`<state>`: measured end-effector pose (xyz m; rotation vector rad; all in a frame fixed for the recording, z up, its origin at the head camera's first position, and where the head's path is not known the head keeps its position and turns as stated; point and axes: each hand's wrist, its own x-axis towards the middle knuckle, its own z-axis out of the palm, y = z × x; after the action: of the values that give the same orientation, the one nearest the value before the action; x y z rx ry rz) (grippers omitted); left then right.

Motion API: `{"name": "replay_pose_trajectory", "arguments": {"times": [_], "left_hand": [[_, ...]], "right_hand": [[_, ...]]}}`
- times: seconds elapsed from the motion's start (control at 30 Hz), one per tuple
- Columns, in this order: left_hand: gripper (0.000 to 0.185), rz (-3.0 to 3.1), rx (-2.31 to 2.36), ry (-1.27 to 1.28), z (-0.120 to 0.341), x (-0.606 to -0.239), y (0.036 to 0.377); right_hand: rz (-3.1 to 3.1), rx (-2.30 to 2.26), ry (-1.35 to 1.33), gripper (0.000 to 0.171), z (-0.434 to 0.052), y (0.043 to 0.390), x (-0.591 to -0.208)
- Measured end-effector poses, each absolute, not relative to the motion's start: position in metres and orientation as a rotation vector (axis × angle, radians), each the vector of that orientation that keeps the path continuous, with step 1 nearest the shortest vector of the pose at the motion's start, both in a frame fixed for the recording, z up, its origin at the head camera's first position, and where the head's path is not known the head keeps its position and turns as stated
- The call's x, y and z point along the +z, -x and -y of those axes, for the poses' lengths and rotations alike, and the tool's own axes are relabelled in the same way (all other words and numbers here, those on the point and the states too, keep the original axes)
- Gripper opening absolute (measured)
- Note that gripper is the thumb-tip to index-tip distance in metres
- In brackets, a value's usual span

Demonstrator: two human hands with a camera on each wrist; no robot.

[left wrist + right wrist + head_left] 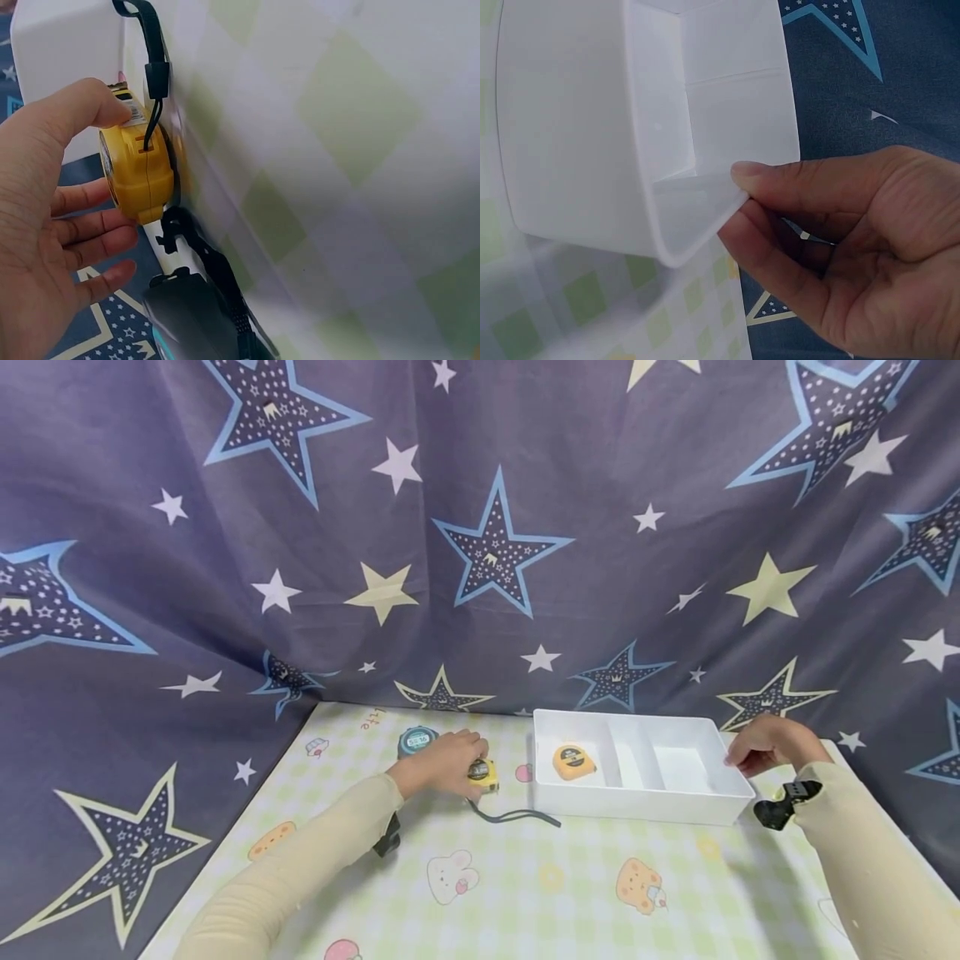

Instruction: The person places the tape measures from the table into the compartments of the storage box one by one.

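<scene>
My left hand [447, 763] grips a yellow tape measure [142, 176], thumb on its top and fingers along its far side. A dark wrist strap [517, 816] trails from that tape measure over the cloth. Just behind the left hand lies a teal tape measure [417, 741], dark-cased with its own strap in the left wrist view. At the right, my right hand [777, 743] pinches the end rim of a white divided box [570, 135] between thumb and fingers. Inside the box's left compartment sits another yellow tape measure [573, 762]. The middle and right compartments hold nothing visible.
A table with a green-checked cartoon cloth [525, 893] carries everything. Behind it hangs a dark blue curtain [637, 585] with stars, close to the box's back edge. A wrist camera [786, 804] sits on the right wrist beside the box.
</scene>
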<state>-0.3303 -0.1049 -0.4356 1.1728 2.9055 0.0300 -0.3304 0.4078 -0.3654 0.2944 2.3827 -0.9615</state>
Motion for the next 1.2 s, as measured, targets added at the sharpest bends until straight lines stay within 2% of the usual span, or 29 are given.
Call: {"name": "replay_pose_trajectory", "arguments": {"times": [0.6,1.2], "left_hand": [[0.048,-2.939,-0.079,-1.248,0.1037,-0.4451,0.3325],[0.057,-2.897,-0.223,-1.23,0.1023,-0.4417,0.3376]], "right_hand": [[-2.39,-0.956,-0.293,0.014,-0.4061,0.3303,-0.3658],[-2.375,-0.959,-0.3,0.016,-0.4064,0.3318,-0.3638]]}}
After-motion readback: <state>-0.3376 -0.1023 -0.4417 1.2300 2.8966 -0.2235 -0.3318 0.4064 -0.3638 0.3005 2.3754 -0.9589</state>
